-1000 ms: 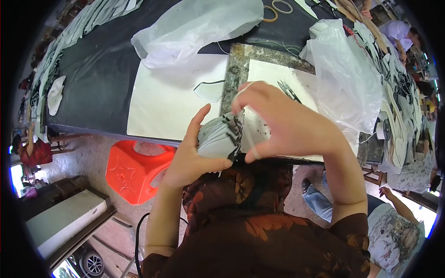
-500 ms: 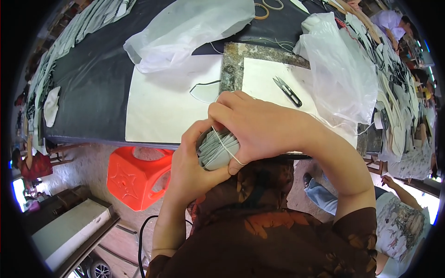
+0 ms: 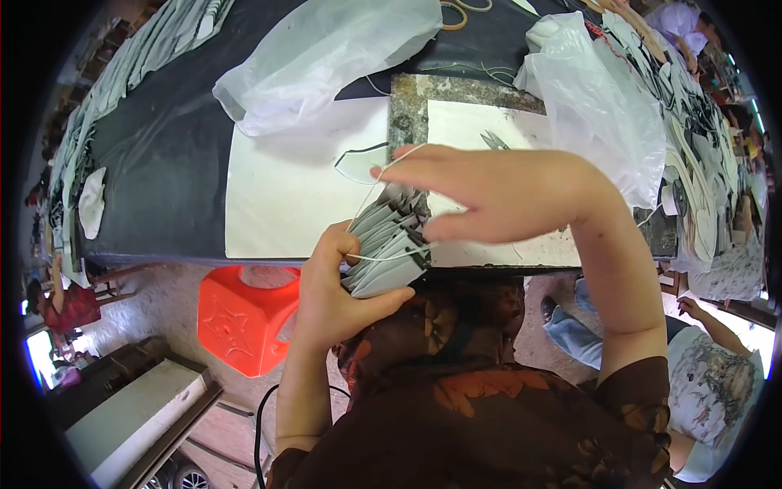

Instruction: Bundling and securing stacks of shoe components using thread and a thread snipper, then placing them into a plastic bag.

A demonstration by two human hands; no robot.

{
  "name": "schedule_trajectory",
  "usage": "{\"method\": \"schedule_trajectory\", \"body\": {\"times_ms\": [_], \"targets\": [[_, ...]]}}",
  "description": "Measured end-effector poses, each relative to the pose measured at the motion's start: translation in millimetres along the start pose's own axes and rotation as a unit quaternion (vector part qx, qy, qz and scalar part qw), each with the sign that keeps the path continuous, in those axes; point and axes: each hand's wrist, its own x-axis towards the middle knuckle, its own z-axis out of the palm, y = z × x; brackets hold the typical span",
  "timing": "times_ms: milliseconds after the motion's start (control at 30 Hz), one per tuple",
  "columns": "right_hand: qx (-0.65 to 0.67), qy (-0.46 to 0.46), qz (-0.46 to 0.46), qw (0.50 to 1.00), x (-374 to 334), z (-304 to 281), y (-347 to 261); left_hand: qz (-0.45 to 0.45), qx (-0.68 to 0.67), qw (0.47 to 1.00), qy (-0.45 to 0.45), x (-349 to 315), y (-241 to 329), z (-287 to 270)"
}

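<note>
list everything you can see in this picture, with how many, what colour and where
stack of flat pieces: one bundle, grey, held at the table's near edge
string: one, whitish, looped round the stack up to the right fingers
white sheet: one, on the table, left of the stack
slab: one, mottled grey, under a second white sheet
snips: one, dark metal, on the second sheet
plastic bags: two, clear, far side of the table
table: one, black top
stool: one, orange plastic, on the floor below the table
left hand: grip closed on the stack
right hand: over the stack, fingers pinching the string
</note>
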Motion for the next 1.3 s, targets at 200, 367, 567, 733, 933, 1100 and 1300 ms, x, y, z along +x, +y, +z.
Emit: {"method": "schedule_trajectory", "body": {"times_ms": [200,367,567,733,933,1100,1300], "targets": [[0.270,-0.079,0.207,0.937,17.8,-16.7,15.6,0.074,-0.118,0.990,-0.006,1.5,7.3,3.9],[0.325,-0.082,0.252,0.908,3.0,-24.6,20.1,0.050,-0.185,0.981,0.008,0.0,-3.3,2.8],[0.346,-0.078,0.161,0.921,-20.2,-11.7,28.7,-0.041,-0.278,0.953,0.110,6.8,0.9,-9.2],[0.559,0.052,0.016,0.828,-21.3,41.5,6.9,-0.107,-0.361,0.912,0.164,21.6,4.8,0.3],[0.595,0.094,-0.048,0.797,-16.3,44.1,-24.8,-0.132,-0.253,0.933,0.219,26.6,10.2,17.9],[0.051,0.112,-0.134,0.983,-7.6,66.6,-43.4,-0.134,-0.077,0.964,0.216,31.0,2.7,13.7],[0.163,0.309,-0.061,0.935,-21.4,57.9,-22.9,-0.191,-0.351,0.902,0.163,27.5,3.1,0.0]]}}
